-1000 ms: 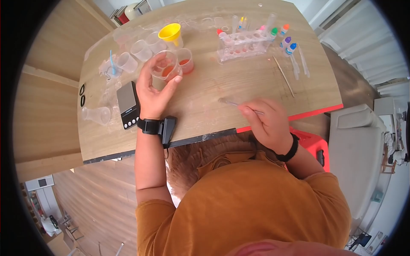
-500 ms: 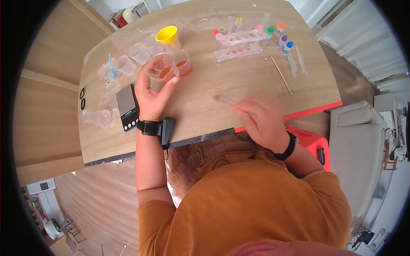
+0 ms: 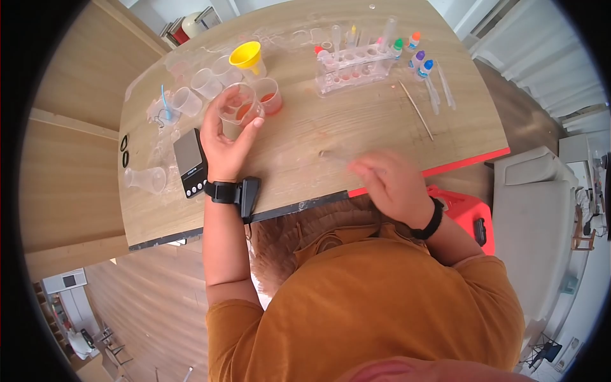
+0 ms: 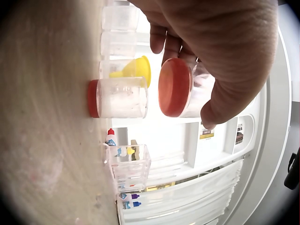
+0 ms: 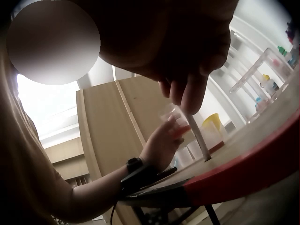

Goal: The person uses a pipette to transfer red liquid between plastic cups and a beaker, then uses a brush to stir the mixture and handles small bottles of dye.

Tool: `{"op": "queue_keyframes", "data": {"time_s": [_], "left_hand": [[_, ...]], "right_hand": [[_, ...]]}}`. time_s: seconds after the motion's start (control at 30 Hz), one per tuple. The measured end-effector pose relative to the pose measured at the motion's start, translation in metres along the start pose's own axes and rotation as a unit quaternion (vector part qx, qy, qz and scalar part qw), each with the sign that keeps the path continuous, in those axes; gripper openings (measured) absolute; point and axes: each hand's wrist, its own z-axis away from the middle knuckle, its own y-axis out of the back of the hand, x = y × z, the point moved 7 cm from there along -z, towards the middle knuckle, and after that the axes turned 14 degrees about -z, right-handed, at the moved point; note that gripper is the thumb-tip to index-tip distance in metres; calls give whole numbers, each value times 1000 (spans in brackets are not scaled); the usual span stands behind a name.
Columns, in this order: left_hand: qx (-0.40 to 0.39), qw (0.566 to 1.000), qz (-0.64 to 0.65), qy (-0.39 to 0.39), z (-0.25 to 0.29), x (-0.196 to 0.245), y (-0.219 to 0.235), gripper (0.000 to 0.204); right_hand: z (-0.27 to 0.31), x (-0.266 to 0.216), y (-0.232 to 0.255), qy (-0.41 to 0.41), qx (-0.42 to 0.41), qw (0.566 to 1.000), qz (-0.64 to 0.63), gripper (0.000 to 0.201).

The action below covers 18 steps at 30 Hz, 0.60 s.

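My left hand (image 3: 226, 149) grips a clear plastic cup (image 4: 199, 82) with orange-red liquid in its bottom, raised above the table. Thumb and fingers wrap its sides. Just behind it stands a second clear cup (image 3: 270, 95), also with orange-red liquid. Near the table's front edge, my right hand (image 3: 391, 181) pinches a thin pale rod (image 5: 201, 143) between thumb and fingers. In the right wrist view the rod points down, its lower end right at the tabletop. The head view shows it blurred.
Left of the held cup lie a black scale (image 3: 189, 153) and a clear flask (image 3: 147, 180) on its side. Several cups and a yellow funnel (image 3: 246, 54) stand behind. A clear tube rack (image 3: 354, 73), dropper bottles (image 3: 425, 68) and a wooden stick (image 3: 417, 111) occupy the right side.
The rod in my right hand has swung slightly left and is more blurred. My left hand still holds its cup in nearly the same place.
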Motion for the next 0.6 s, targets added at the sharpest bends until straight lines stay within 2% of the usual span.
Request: {"op": "queue_keyframes", "data": {"time_s": [0.07,0.2,0.3,0.37,0.4,0.5,0.57,0.6], "left_hand": [[11,1000,4,1,0,-1,0,65],[15,1000,-9,3,0,-1,0,65],[15,1000,-8,6,-1,-3,1,66],[18,1000,4,7,-1,-3,0,66],[20,1000,16,10,-1,-4,-1,66],[11,1000,5,6,0,-4,-1,66],[6,1000,4,6,1,-5,0,65],[2,1000,2,8,1,-5,0,65]], "right_hand": [[-1,11,14,-46,60,997,23,9],[-6,7,16,-9,75,997,9,11],[-9,11,13,-21,59,998,-2,12],[-9,25,25,-76,119,989,53,13],[-12,27,26,-76,120,988,52,13],[-15,21,32,-30,127,990,48,13],[-18,13,25,9,62,996,69,11],[-16,10,28,9,61,996,68,11]]}}
